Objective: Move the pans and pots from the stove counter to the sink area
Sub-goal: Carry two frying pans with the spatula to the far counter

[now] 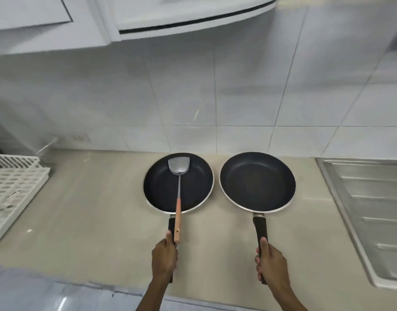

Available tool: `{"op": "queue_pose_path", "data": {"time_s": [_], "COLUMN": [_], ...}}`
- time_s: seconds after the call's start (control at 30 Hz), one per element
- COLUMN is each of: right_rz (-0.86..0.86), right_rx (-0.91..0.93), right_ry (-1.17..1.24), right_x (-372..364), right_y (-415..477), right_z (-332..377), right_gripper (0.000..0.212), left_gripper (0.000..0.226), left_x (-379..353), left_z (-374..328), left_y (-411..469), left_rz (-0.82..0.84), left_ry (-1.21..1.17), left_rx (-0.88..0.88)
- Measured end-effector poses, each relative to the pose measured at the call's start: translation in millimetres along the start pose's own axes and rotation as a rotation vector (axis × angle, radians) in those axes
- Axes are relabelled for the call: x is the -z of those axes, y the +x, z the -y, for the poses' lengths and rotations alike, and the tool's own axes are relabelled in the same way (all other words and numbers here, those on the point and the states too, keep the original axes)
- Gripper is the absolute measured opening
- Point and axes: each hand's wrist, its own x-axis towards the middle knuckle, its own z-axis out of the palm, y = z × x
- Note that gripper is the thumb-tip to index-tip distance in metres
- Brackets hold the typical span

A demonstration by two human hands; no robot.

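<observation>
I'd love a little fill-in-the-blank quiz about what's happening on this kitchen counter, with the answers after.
1. Each hand grips the handle of a black frying ____.
2. The spatula lies in the pan held by the ____ hand.
3. The right pan, held by the right hand, contains ____.
4. The metal sink drainboard is on the ____ side of the counter.

Answers: pan; left; nothing; right
</observation>
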Motion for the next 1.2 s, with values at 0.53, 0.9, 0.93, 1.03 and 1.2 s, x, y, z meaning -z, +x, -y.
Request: {"op": "queue_pose_path", "data": {"time_s": [0.53,0.9,0.93,1.03,1.2], "right_rz": [-0.080,-0.087,-0.083,-0.060,-0.027], "right_rx": [-0.055,-0.033,-0.034,-0.039,-0.016], "right_ry": [0.007,-0.031,-0.040,-0.066,-0.123], "right_x": [-55,-61,-61,-62,-66], "right_y": [26,48,50,54,57], "right_z": [-9,10,11,11,12], "right_gripper": [0.059,0.059,0.059,0.059,0.060], "left_gripper": [0.068,0.069,0.069,0.069,0.069], "left_x": [16,6,7,7,7], "left_z": [21,2,1,-3,-7], "left_y": [84,107,110,116,120], "left_rz": [0.121,0.127,0.127,0.139,0.154], "left_ry": [0.041,0.017,0.023,0.038,0.042], "left_rx": [-0.075,-0.026,-0.026,-0.025,-0.027]}}
